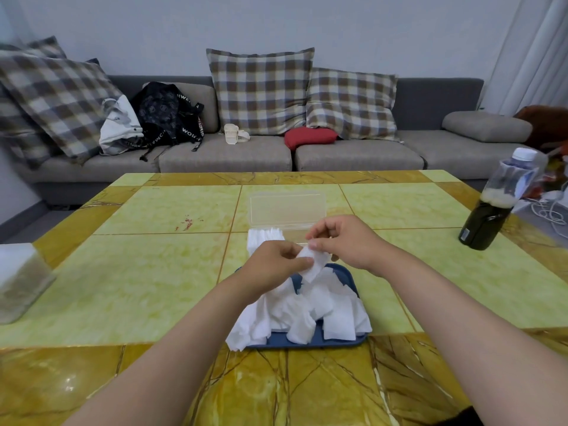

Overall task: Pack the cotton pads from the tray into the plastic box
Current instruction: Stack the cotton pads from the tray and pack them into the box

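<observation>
A blue tray (310, 341) lies near the table's front edge, heaped with several loose white cotton pads (307, 312). Just behind it stands a clear plastic box (264, 238) with its lid (287, 207) tipped up and back. A row of white pads stands upright in the box's left part. Above the tray's far end, my left hand (276, 262) and my right hand (344, 241) meet. Both pinch the same white cotton pad (313, 264) between their fingertips. My right hand hides the box's right half.
A dark bottle (488, 210) with a white cap stands at the table's right. A white-lidded container (18, 281) sits at the left edge. White cables (550, 210) lie far right. A grey sofa (227, 155) with plaid cushions and bags runs behind the table.
</observation>
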A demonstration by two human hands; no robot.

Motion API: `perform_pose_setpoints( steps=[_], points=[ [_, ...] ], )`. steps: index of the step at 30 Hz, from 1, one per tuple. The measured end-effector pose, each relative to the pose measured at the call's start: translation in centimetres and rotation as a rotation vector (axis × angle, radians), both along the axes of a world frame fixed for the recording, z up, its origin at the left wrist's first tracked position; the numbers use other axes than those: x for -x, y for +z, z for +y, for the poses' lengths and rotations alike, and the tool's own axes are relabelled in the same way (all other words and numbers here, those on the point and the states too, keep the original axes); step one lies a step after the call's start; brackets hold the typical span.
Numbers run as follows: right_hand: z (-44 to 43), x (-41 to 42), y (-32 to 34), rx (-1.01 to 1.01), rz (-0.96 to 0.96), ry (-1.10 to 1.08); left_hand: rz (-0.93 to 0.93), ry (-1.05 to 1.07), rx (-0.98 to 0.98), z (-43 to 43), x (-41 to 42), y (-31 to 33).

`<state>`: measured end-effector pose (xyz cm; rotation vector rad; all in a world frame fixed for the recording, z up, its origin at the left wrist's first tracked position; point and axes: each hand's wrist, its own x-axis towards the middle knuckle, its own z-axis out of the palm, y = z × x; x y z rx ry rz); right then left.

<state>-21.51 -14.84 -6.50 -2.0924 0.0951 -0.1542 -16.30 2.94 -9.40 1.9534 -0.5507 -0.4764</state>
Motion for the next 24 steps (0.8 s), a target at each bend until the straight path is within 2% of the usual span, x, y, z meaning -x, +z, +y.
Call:
perform_pose_setpoints(
  steps=[3,5,8,11,13,15,21,24],
  points=[
    [0.2,-0.6,0.0,-0.074,0.004,-0.081,0.083,0.082,0.055,0.1,-0.3,0.1],
    [-0.1,-0.7,-0.3,0.073,0.092,-0.078,0.123,0.151,0.091,0.5,-0.5,0.2],
    [-0.3,-0.2,-0.7,0.425,0.314,0.059,0.153,0.24,0.14,1.0,-1.0,0.2],
    [0.2,0.3,-0.7,0.546,0.449,0.142,0.169,0.284,0.151,1.2,-1.3,0.0],
    [0.5,0.4,-0.6,0.584,0.462,0.173,0.178,0.292,0.15,1.2,-1.2,-0.1],
    [0.6,0.4,-0.5,0.566,0.436,0.182,0.184,0.293,0.155,1.1,-1.0,-0.1],
    [0.1,0.5,0.1,0.346,0.304,0.112,0.171,0.348,0.211,1.2,-1.0,0.1],
    [-0.1,0.5,0.3,0.16,0.229,0.05,0.192,0.39,0.266,1.3,-1.2,0.0]
  ],
)
